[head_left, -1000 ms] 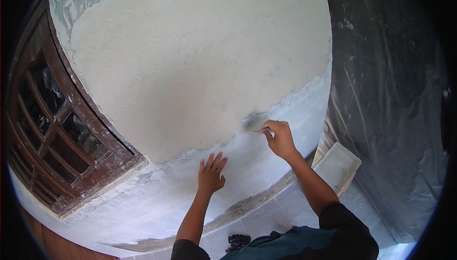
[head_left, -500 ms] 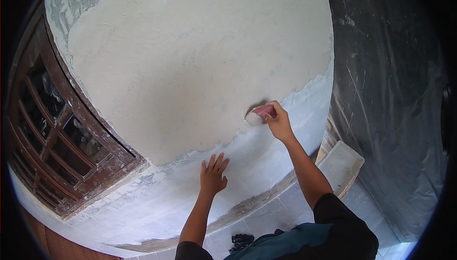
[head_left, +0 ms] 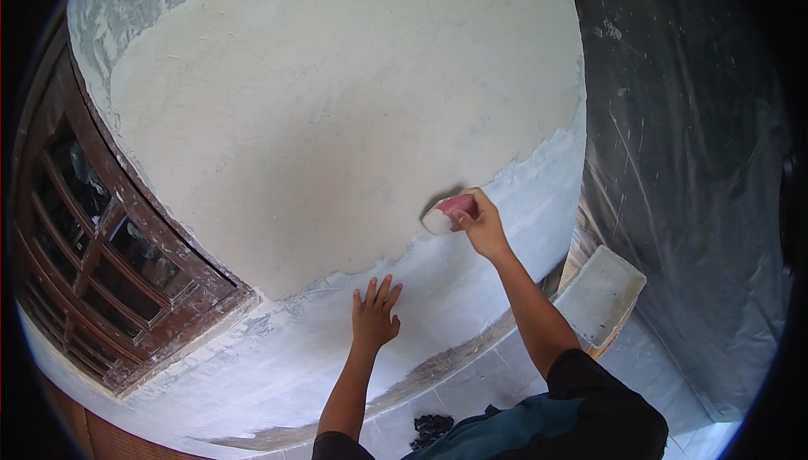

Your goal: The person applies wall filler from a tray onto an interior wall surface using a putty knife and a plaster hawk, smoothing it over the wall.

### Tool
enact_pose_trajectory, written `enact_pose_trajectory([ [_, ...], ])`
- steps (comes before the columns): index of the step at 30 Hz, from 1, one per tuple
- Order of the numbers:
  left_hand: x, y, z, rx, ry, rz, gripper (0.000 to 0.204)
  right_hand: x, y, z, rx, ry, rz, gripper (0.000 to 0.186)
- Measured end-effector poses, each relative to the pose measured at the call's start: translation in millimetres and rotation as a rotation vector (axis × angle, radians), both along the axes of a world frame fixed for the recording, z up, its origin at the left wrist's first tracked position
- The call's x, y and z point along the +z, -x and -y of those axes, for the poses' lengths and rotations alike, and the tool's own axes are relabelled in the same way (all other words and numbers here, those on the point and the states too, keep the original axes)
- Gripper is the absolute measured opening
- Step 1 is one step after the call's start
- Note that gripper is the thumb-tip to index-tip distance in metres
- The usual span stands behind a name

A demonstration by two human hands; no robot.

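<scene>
My right hand [head_left: 483, 223] grips a pink scraper [head_left: 456, 206] smeared with white compound, held at the wall over the ragged lower edge of a beige plaster coat [head_left: 353, 98]. Below and left of it, my left hand [head_left: 374, 313] lies with spread fingers against the paler white band of wall [head_left: 454, 308], holding nothing. The scraper throws a dark shadow just above itself.
A brown wooden window frame [head_left: 126, 258] with small panes stands at left. Dark plastic sheeting [head_left: 673, 123] hangs at right, beside a white rectangular tray [head_left: 600, 296]. A crumpled black item [head_left: 432, 430] lies on grey tiles [head_left: 513, 359] at the wall's foot.
The scraper, edge-on a second ago, rose and turned to show its pink face, then shifted slightly down and left with my right hand. My left hand stays spread on the wall.
</scene>
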State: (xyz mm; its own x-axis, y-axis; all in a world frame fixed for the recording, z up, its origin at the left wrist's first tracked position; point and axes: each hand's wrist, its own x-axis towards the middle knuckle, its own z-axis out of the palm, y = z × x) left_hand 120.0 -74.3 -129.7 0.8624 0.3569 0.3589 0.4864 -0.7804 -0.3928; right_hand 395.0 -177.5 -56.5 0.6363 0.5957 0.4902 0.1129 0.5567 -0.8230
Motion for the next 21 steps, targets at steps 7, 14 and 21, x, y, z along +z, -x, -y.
enact_pose_trajectory([
  [7,-0.3,-0.3,-1.8,-0.001,-0.036,0.01,0.077,-6.0,-13.4,-4.6,-0.184,0.008,-0.04,0.022],
  [14,1.1,0.4,-2.0,0.01,-0.035,-0.032,0.078,-1.2,-3.0,-10.7,-0.071,0.043,0.047,0.023],
  [21,1.6,2.2,-1.1,0.029,-0.022,-0.057,0.079,5.9,-14.2,3.9,-0.043,0.029,-0.001,0.02],
])
